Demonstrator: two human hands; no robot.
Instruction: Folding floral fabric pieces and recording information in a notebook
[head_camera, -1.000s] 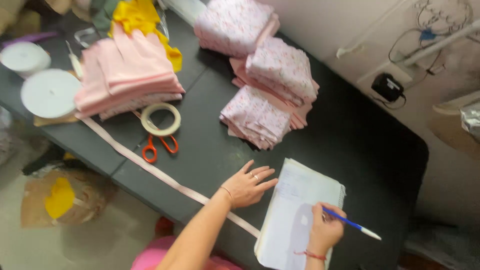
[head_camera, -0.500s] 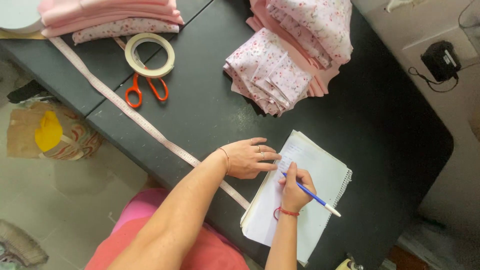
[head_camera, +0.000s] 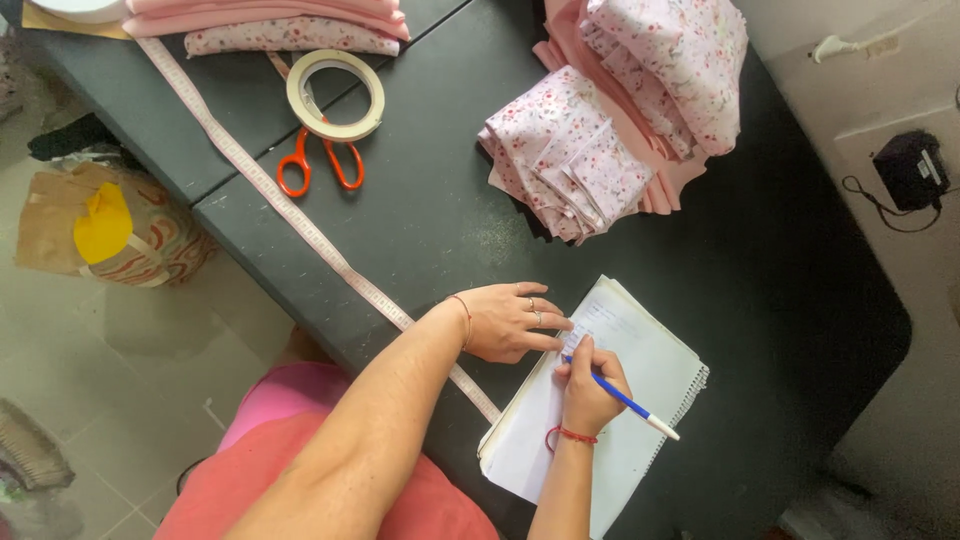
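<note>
A spiral notebook (head_camera: 650, 380) lies open on the black table (head_camera: 440, 230) near its front edge. My right hand (head_camera: 588, 388) grips a blue pen (head_camera: 630, 402) with its tip on the upper left of the page. My left hand (head_camera: 510, 322) rests flat on the table, fingers touching the notebook's left edge. A pink tape measure (head_camera: 290, 215) runs diagonally across the table and passes under my left wrist.
Orange-handled scissors (head_camera: 318, 165) and a roll of tape (head_camera: 334, 95) lie at the upper left. Folded floral and pink fabric (head_camera: 620, 130) is stacked behind the notebook; more pink fabric (head_camera: 270, 20) lies at the top left. A bag (head_camera: 110, 225) sits on the floor at left.
My right hand has brought the pen from the notebook's right side onto the page. My left hand has slid up against the notebook's edge. The view has shifted toward the table's front edge.
</note>
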